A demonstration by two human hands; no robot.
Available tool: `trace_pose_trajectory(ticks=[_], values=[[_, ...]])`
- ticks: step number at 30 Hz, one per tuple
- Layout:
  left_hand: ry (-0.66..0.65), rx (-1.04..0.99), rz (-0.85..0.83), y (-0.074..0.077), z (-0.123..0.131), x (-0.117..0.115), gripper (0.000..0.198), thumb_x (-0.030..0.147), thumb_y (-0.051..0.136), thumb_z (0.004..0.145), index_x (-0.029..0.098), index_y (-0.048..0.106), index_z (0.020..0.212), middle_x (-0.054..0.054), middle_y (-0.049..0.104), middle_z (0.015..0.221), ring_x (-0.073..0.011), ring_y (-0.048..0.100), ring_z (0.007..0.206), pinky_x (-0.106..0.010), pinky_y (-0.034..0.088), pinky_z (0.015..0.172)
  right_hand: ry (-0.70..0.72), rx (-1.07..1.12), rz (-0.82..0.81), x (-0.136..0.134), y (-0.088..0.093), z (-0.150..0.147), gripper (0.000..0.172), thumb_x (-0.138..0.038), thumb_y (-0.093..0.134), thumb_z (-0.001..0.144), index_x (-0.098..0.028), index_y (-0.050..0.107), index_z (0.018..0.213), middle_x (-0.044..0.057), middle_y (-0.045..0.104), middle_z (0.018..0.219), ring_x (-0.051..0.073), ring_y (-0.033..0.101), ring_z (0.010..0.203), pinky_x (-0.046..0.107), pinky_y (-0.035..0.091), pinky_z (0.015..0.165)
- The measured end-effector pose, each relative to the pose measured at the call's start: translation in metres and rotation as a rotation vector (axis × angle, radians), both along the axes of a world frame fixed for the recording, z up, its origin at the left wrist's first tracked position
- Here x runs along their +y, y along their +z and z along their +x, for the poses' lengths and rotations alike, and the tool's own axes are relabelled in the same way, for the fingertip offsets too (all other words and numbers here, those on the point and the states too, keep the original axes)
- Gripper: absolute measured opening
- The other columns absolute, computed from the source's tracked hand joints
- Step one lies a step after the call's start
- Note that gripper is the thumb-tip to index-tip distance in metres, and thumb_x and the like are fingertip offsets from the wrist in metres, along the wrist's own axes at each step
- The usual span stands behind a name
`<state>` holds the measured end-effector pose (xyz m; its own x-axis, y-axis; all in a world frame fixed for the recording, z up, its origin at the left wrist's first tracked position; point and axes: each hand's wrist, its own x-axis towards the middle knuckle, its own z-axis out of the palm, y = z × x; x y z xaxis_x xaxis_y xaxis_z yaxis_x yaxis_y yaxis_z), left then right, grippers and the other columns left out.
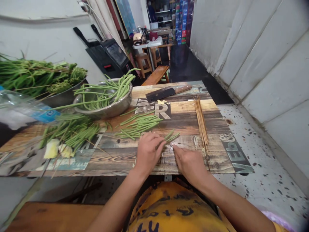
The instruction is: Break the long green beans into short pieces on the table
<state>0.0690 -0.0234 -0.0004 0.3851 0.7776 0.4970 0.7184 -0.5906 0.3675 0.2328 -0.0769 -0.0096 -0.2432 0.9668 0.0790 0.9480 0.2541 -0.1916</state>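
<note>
Close to the table's front edge, my left hand (150, 149) is closed with its fingers pinched around cut long bean pieces (173, 136), whose green ends stick out to the right. My right hand (189, 161) is closed just beside it, fingertips pinching what looks like a thin bamboo skewer, mostly hidden by the fingers. Just beyond my left hand lies a loose pile of cut long beans (141, 124). A bundle of bamboo skewers (201, 120) rests on the table to the right of my hands.
A cleaver (166, 92) lies toward the far edge. At left stand a metal bowl (108, 111) of whole long beans and a larger bowl (66, 95) of greens. Skewered bean bunches (83, 135), pale yellowish pieces (51, 149) and a plastic bottle (31, 104) are nearby.
</note>
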Motion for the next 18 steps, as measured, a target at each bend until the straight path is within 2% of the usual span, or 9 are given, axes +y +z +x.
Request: trace_pose_trajectory(ticks=[5,11,15,18], values=[[-0.011,0.172,0.003,-0.006,0.013,-0.006,0.014,0.023,0.052,0.087,0.018,0.064,0.087,-0.006,0.062,0.084,-0.0203,0.051,0.083,-0.035,0.035,0.075,-0.012,0.125,-0.01,-0.003,0.001,0.0,0.025,-0.015,0.04,0.091,-0.014,0.061,0.104,0.007,0.07,0.078,0.017,0.064,0.068,0.024,0.037,0.058],[0.017,0.228,0.15,-0.012,0.015,-0.01,0.016,0.022,0.048,0.09,0.017,0.063,0.086,-0.006,0.063,0.082,-0.0202,0.05,0.079,-0.034,0.031,0.072,-0.007,0.192,0.012,-0.005,-0.002,0.004,0.025,-0.017,0.039,0.091,-0.016,0.063,0.097,0.005,0.069,0.077,0.017,0.064,0.068,0.025,0.04,0.061],[-0.002,0.19,0.202,-0.01,0.013,-0.013,0.013,0.02,0.05,0.089,0.017,0.062,0.09,-0.006,0.065,0.086,-0.0199,0.052,0.082,-0.034,0.032,0.073,-0.028,0.282,0.189,0.003,0.005,0.018,0.029,-0.023,0.037,0.094,-0.018,0.061,0.11,0.006,0.066,0.09,0.016,0.06,0.077,0.024,0.042,0.064],[-0.01,0.137,0.218,-0.007,0.013,-0.015,0.01,0.018,0.052,0.087,0.017,0.061,0.091,-0.005,0.066,0.087,-0.0188,0.053,0.082,-0.033,0.033,0.074,0.018,0.23,0.288,0.01,0.012,0.027,0.028,-0.023,0.042,0.092,-0.019,0.061,0.112,0.008,0.06,0.092,0.018,0.055,0.08,0.027,0.041,0.066]])
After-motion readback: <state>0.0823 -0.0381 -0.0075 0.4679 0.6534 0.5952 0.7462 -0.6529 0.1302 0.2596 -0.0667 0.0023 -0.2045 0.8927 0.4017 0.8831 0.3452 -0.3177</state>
